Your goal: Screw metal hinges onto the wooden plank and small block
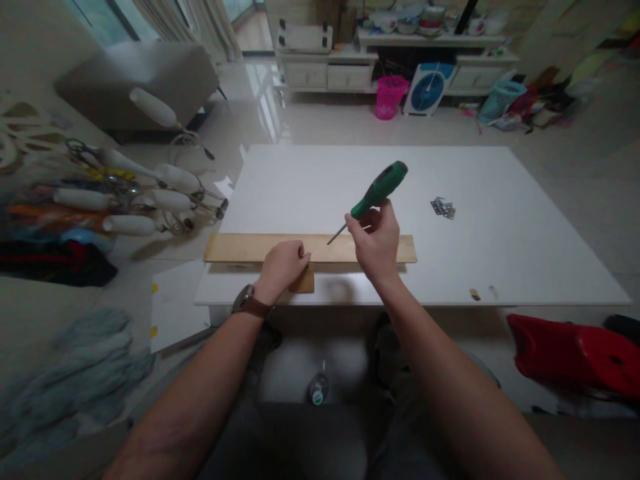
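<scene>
My right hand (379, 241) grips a green-handled screwdriver (381, 189) near the lower end of its handle. Its thin metal shaft slants down to the left, and the tip appears over the wooden board (240, 248). That long pale board lies across the near part of the white table. On the board's front edge rests my left hand (286, 265), its fingers curled together in a pinch; what is between them, if anything, is too small to make out. A small brown wooden block (303, 281) sticks out below the board beside this hand.
Several metal hinges or brackets (443, 208) lie right of centre on the white table (480, 247). Two small bits (475, 294) sit by its front edge. A red stool (575, 353) stands at the lower right, and lamp-like fittings (150, 193) crowd the left.
</scene>
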The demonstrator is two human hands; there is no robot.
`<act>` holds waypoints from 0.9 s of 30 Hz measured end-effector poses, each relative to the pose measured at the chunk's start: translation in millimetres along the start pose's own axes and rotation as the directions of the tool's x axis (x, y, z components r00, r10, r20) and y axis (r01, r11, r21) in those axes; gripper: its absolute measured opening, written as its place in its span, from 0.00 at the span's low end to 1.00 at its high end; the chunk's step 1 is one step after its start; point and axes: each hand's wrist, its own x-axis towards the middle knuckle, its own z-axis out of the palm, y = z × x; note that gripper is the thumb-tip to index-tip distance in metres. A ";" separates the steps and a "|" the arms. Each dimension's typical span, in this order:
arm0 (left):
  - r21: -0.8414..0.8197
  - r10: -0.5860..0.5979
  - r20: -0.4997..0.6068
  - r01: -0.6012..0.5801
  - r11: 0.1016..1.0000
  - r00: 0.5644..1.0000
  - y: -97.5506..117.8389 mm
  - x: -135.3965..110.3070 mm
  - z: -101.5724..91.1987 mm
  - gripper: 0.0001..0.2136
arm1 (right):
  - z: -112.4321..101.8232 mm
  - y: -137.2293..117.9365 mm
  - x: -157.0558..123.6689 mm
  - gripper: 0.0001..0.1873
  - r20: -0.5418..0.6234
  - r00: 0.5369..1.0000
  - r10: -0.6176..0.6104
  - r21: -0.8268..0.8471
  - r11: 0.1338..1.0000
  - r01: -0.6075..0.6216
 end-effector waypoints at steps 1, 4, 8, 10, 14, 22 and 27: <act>-0.035 0.010 -0.009 -0.010 0.999 1.000 -1.3 0.8 1.4 0.07 | -0.7 -0.1 -0.8 0.14 -0.006 1.000 0.001 -0.006 1.000 -0.001; -0.152 0.085 0.005 -0.084 0.985 0.996 -7.0 3.7 4.2 0.07 | -3.2 0.6 -1.6 0.14 -0.016 1.000 0.000 -0.011 1.000 0.000; -0.195 0.213 0.096 -0.191 0.962 0.972 -15.3 6.5 2.4 0.06 | -5.4 3.1 1.6 0.13 -0.006 1.000 0.002 -0.014 1.000 -0.002; -0.186 0.242 0.112 -0.219 0.958 0.964 -18.1 7.3 -0.1 0.06 | -5.5 4.2 4.1 0.13 0.002 1.000 0.008 -0.015 1.000 -0.008; -0.185 0.237 0.101 -0.215 0.959 0.966 -19.9 10.0 -3.6 0.08 | -3.6 6.1 8.1 0.13 0.013 1.000 0.012 -0.018 1.000 -0.012; -0.242 0.190 0.021 -0.179 0.954 0.982 -14.8 9.9 -12.6 0.06 | -0.2 8.1 10.9 0.14 0.016 1.000 0.018 -0.004 1.000 -0.018; -0.308 0.290 0.058 -0.259 0.915 0.955 4.4 -5.3 -8.2 0.06 | -1.8 7.7 9.5 0.13 0.017 1.000 0.019 -0.016 1.000 -0.019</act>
